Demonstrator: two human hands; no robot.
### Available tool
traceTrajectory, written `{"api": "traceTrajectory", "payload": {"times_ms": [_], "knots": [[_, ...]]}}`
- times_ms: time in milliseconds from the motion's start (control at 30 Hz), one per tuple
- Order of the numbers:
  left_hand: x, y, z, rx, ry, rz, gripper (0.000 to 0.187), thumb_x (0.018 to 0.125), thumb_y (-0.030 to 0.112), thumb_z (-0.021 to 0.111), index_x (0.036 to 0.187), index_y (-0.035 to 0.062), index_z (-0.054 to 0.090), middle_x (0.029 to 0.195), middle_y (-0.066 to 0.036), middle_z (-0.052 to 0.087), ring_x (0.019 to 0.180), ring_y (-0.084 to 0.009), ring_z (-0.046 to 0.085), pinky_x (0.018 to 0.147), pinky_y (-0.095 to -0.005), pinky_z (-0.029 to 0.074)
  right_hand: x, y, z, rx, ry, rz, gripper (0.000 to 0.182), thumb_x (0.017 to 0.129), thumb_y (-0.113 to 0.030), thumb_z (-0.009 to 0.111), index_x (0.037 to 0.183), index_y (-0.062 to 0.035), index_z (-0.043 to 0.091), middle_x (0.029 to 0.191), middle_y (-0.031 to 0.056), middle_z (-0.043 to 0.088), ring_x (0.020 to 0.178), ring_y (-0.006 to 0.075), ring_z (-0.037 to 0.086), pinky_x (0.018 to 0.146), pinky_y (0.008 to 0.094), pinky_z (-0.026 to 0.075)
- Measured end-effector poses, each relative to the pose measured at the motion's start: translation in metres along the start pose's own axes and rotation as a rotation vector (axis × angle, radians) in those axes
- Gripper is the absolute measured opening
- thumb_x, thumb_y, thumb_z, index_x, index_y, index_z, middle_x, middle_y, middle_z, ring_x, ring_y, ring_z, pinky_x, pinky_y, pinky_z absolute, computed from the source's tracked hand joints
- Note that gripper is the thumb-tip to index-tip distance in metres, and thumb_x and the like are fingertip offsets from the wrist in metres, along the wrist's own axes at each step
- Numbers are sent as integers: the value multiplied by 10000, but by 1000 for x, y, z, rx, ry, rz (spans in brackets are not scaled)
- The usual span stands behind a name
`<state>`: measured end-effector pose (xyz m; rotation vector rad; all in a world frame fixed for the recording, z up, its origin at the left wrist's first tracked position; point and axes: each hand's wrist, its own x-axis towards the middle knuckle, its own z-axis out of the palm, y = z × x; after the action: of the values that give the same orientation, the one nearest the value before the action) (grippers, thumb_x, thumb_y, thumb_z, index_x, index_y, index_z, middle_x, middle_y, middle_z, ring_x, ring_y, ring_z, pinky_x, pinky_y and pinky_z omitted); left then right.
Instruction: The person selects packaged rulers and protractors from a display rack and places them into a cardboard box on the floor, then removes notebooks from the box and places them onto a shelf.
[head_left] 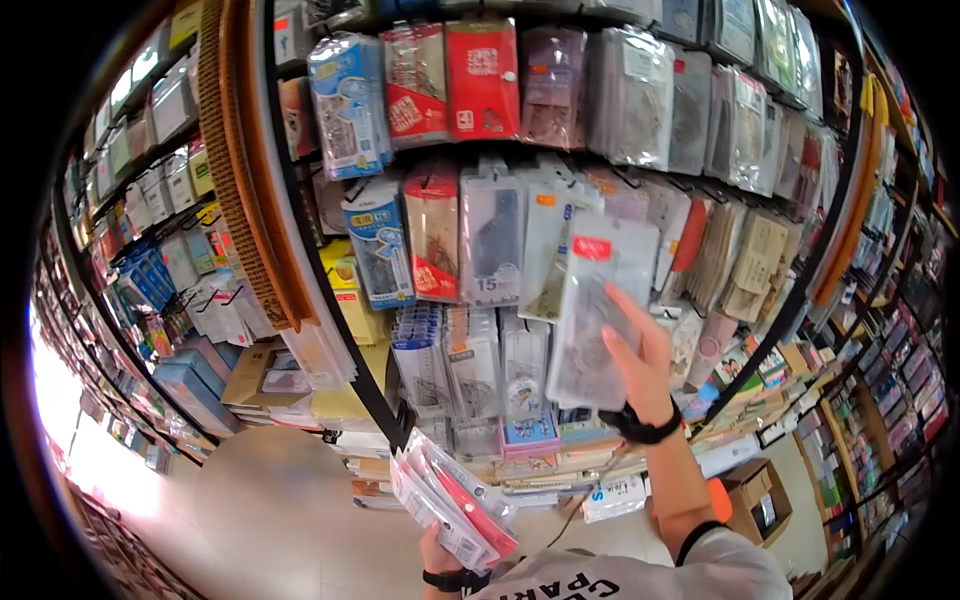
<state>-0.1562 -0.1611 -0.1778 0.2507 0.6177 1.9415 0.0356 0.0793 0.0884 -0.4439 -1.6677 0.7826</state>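
My left hand (436,549), low and close to my body, is closed round several flat plastic packages (455,505) with white and red fronts. They fan out upward from the grip. My right hand (643,352) reaches to the hanging display, its visible fingers stretched out and apart. Its fingertips lie on the front of a clear plastic pouch (585,345) with a red label near the top. The pouch hangs tilted and overlaps the packs behind it. A dark band circles each wrist.
Rows of hanging packs surround my right hand, among them a blue pack (380,250), a red pack (483,85) and a grey case pack (492,240). Stacked goods line the lower shelf. A cardboard box (757,500) stands on the floor at right. A dark post (335,300) rises at left.
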Motion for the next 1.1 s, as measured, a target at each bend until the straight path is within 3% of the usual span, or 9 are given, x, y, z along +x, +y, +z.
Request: {"api": "traceTrajectory", "payload": {"times_ms": [167, 433, 500, 567, 700, 733, 967, 1000, 1100], "knots": [[-8, -4, 6, -70, 21, -46, 647, 805, 292, 566, 1351, 26, 346, 1268, -154, 507, 1148, -331, 504, 994, -476, 398, 25, 12, 5, 366, -83, 67, 438, 858, -25, 482, 1291, 47, 471, 1330, 123, 494, 1268, 179, 399, 1069, 285, 242], [-6, -7, -3, -100, -43, -26, 603, 846, 312, 508, 1369, 63, 340, 1296, -132, 491, 1154, -319, 500, 993, -476, 399, 24, 25, -9, 288, -44, 43, 464, 839, -5, 500, 1299, 30, 463, 1334, 106, 477, 1257, 174, 403, 1053, 289, 270], [0, -17, -35, -119, 65, -298, 699, 836, 572, 443, 1367, 122, 375, 1246, -164, 514, 1071, -405, 515, 862, -537, 453, 28, 20, -20, 266, -5, 16, 458, 853, -30, 499, 1306, 29, 456, 1336, 101, 476, 1262, 173, 397, 1056, 287, 262], [4, -12, -23, 6, 111, -267, 784, 784, 612, 498, 1373, 115, 355, 1249, -178, 507, 1061, -402, 520, 867, -558, 442, 34, 15, -38, 218, 54, -45, 449, 869, -42, 497, 1308, 35, 450, 1335, 103, 478, 1259, 168, 398, 1061, 289, 260], [19, -21, -41, 77, 33, -338, 728, 775, 632, 483, 1206, 46, 494, 1026, -166, 606, 878, -338, 575, 785, -478, 473, 77, -1, -91, 94, 252, -196, 421, 872, -57, 501, 1283, 30, 484, 1315, 99, 503, 1237, 171, 425, 1056, 291, 274], [13, -17, 3, -99, 275, -298, 739, 770, 656, 447, 1081, -9, 537, 863, -172, 619, 785, -314, 575, 732, -421, 481, 94, -12, -103, 59, 265, -222, 414, 874, -55, 497, 1280, 26, 490, 1306, 99, 510, 1226, 170, 435, 1049, 291, 285], [65, -56, -2, -13, 185, -411, 713, 835, 597, 408, 1273, 35, 437, 1099, -184, 564, 965, -352, 543, 857, -500, 441, 220, -47, -164, 164, 80, -282, 373, 881, -35, 473, 1245, 13, 536, 1247, 86, 555, 1146, 140, 492, 979, 255, 354], [71, -61, 1, 13, 8, -429, 713, 851, 564, 403, 1341, 46, 376, 1206, -175, 515, 1074, -372, 493, 940, -518, 394, 233, -44, -170, 165, 49, -292, 368, 885, -35, 467, 1243, 7, 540, 1225, 78, 570, 1094, 126, 521, 946, 238, 378], [73, -82, 75, 41, 155, -262, 724, 849, 543, 424, 1374, 52, 339, 1298, -154, 458, 1158, -368, 443, 997, -515, 351, 248, -44, -177, 156, -9, -289, 364, 887, -34, 463, 1240, 1, 547, 1203, 77, 582, 1061, 120, 537, 924, 239, 399]]}}
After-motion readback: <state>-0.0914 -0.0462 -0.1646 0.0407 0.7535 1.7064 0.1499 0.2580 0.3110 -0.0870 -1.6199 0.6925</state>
